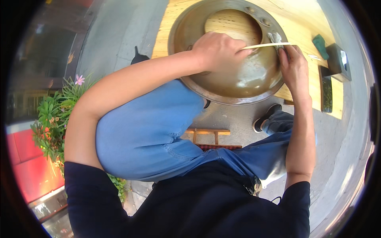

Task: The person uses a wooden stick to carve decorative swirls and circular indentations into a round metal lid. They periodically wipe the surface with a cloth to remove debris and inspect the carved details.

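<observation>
A big round bronze-coloured metal piece (238,85), shaped like a shallow dome with a wide rim and a round opening, leans tilted over the edge of a pale wooden table (164,31). Over it, my left hand (218,49) is closed around one end of a thin pale strip (264,45); its fingertips are partly hidden. My right hand (293,65) pinches the strip's other end above the rim's right side. A crumpled grey-white scrap (274,37) sits by my right fingertips; whether they grip it I cannot make out.
At the table's right are a dark green cloth (320,46), a dark box (338,61) and a dark rectangular block (326,89). A low wooden stool (210,131) stands beneath my legs. Flowering plants (55,111) grow at the left; a dark object (139,56) lies beyond my left forearm.
</observation>
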Demonstrator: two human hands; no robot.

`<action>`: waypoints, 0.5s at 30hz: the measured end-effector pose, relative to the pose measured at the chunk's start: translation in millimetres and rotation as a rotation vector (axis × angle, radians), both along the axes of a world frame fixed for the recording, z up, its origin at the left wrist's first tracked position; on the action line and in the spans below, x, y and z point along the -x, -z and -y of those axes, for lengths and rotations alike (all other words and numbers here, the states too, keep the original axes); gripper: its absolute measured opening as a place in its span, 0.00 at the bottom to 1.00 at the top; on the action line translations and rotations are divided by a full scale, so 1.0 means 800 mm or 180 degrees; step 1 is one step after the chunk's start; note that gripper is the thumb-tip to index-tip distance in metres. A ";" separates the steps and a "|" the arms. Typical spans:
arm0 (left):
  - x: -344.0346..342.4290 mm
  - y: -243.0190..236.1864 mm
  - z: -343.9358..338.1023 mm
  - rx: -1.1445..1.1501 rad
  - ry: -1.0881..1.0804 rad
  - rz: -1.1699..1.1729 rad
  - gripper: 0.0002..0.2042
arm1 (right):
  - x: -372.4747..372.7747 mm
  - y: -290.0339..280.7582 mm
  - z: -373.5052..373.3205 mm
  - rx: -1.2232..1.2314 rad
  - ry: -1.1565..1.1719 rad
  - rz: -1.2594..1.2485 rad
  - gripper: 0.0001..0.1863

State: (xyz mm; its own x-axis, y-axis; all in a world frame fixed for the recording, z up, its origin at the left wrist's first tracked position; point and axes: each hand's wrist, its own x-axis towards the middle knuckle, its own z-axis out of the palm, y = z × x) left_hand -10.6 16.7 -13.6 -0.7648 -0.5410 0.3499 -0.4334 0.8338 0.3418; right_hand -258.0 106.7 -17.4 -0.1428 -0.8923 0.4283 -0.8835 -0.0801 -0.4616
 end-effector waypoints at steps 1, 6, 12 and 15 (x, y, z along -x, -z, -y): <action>-0.001 0.000 0.002 -0.0027 -0.0002 0.0040 0.18 | -0.007 0.003 -0.001 0.0022 0.0003 0.0038 0.09; 0.000 -0.006 0.001 -0.0040 0.0008 0.0056 0.17 | -0.046 -0.009 -0.023 0.0083 -0.0482 0.0239 0.10; 0.002 -0.012 -0.001 -0.0248 -0.0063 0.0184 0.19 | 0.011 0.009 0.004 -0.0011 0.0153 0.0014 0.12; 0.000 -0.013 -0.002 -0.0234 -0.0096 0.0212 0.19 | -0.028 -0.007 -0.017 0.0075 -0.0350 0.0185 0.12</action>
